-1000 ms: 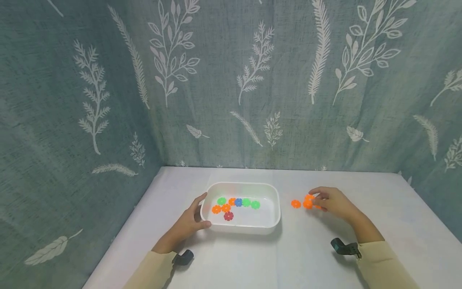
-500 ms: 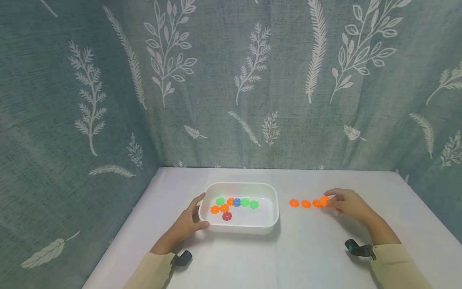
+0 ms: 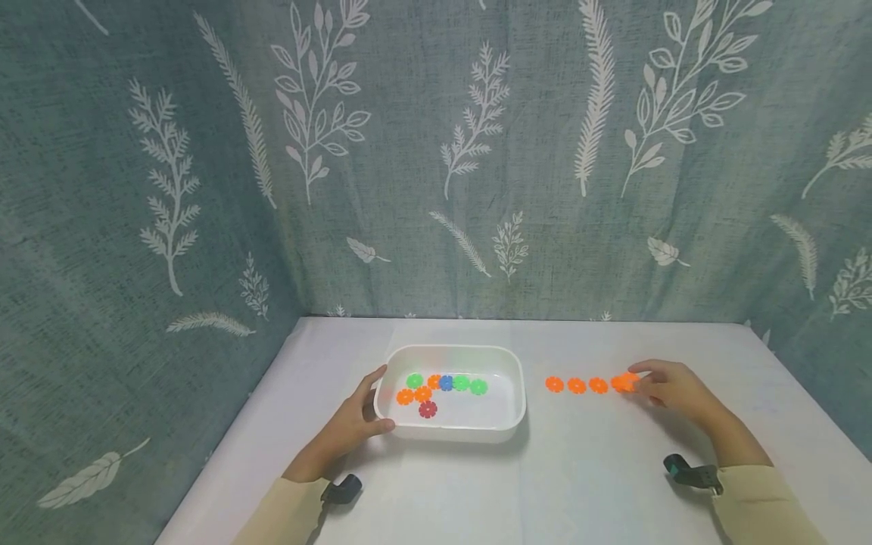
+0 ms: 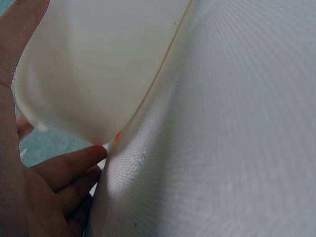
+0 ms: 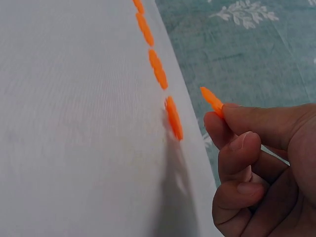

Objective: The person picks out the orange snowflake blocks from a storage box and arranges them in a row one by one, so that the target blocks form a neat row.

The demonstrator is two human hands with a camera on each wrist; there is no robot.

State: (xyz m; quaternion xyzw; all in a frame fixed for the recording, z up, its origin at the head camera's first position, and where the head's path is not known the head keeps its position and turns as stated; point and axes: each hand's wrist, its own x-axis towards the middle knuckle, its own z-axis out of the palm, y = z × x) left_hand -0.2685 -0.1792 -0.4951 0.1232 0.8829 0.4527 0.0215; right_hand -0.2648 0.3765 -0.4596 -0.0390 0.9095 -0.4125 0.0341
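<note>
My right hand (image 3: 671, 386) pinches an orange flower-shaped disc (image 5: 212, 101) between thumb and index finger, just above the table. The other fingers are curled in the right wrist view. In the head view this disc overlaps the last orange disc (image 3: 618, 383) of a row on the table. More of that row are an orange disc (image 3: 598, 385), another (image 3: 577, 386) and a leftmost one (image 3: 555, 384). My left hand (image 3: 350, 416) holds the left end of a white tray (image 3: 458, 434), thumb at the front corner, fingers at the back corner.
Inside the tray lie several flower discs: green (image 3: 479, 387), blue (image 3: 446, 383), orange (image 3: 405, 397) and red (image 3: 428, 409). The white table (image 3: 463, 492) ends at a patterned blue-green curtain (image 3: 409, 189) behind and at the sides.
My right hand has moved right along the row, carrying the pinched orange disc. More of the discs on the table now show. My left hand stays on the tray.
</note>
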